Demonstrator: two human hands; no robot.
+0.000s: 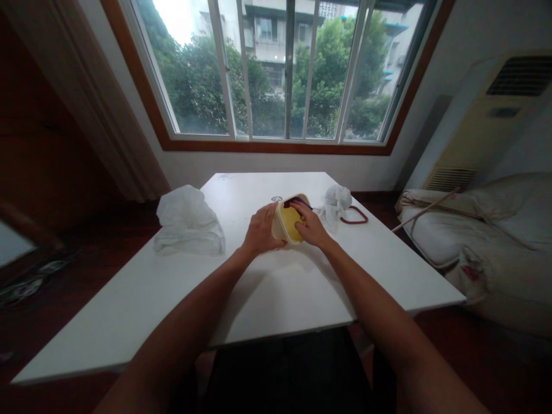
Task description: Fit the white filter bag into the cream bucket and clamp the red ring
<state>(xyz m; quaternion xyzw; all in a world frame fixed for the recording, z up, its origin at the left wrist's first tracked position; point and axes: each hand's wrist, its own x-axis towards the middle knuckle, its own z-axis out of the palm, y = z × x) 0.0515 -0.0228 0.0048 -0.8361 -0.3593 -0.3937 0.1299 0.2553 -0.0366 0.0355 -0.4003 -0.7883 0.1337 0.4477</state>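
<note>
A cream-coloured, rounded plastic tub [282,221] is tilted above the white table, its open side facing right. My left hand [260,230] grips the tub from its left and lower side. Yellow shows inside it, but I cannot tell whether that is a lining or contents. A dark purple strip [296,200] lies across the upper part of the opening. My right hand [311,227] reaches into the opening, fingers stretched towards the purple strip and thumb apart near the yellow area. Whether its fingertips touch the strip is unclear.
On the white table [276,305], a crumpled translucent plastic bag [190,221] lies left. To the right are a smaller white plastic bag [338,198] and a dark red ring-shaped thing [356,215]. A small round item [276,199] sits behind the tub. White sacks [483,241] stand right of the table.
</note>
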